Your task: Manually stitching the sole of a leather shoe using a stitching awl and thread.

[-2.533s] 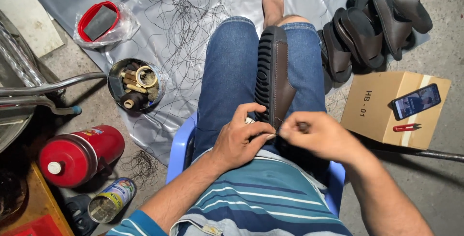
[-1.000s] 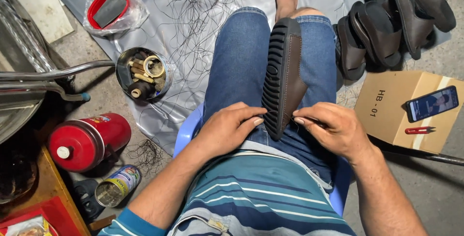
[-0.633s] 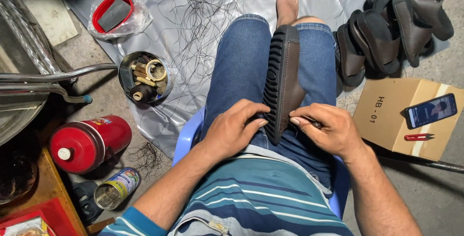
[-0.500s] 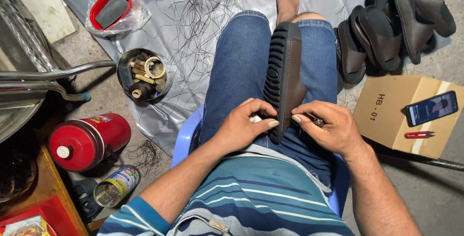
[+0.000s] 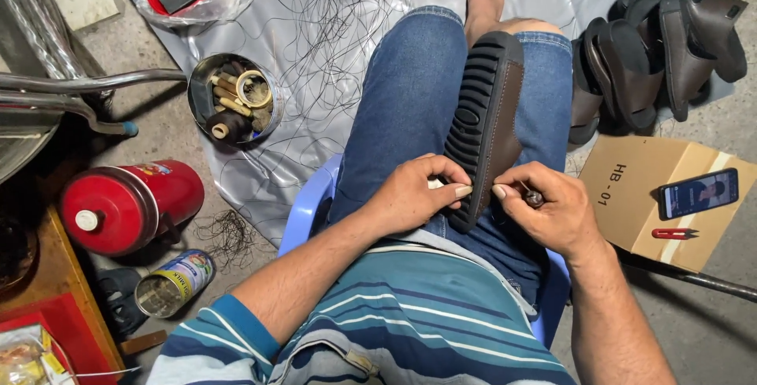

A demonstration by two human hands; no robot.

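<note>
A dark brown sandal with a ridged black sole (image 5: pixel 482 121) stands on edge between my knees, toe pointing away. My left hand (image 5: pixel 414 193) pinches the heel end of the sole from the left. My right hand (image 5: pixel 548 207) grips a small tool with a round metal end against the heel edge from the right. Both thumbs meet at the sandal's near end. I sit on a blue plastic chair (image 5: pixel 309 203) in blue jeans.
A pile of dark sandals (image 5: pixel 658 42) lies at the upper right. A cardboard box (image 5: pixel 662 196) holds a phone (image 5: pixel 700 192) and a red clipper (image 5: pixel 673 233). Left: a tin of thread spools (image 5: pixel 234 105), red flask (image 5: pixel 130 205), open can (image 5: pixel 169 282), loose black threads on grey sheeting (image 5: pixel 315 30).
Both hands have stayed at the sandal's heel; the fingers have shifted slightly along the edge, and the camera view has drifted a little.
</note>
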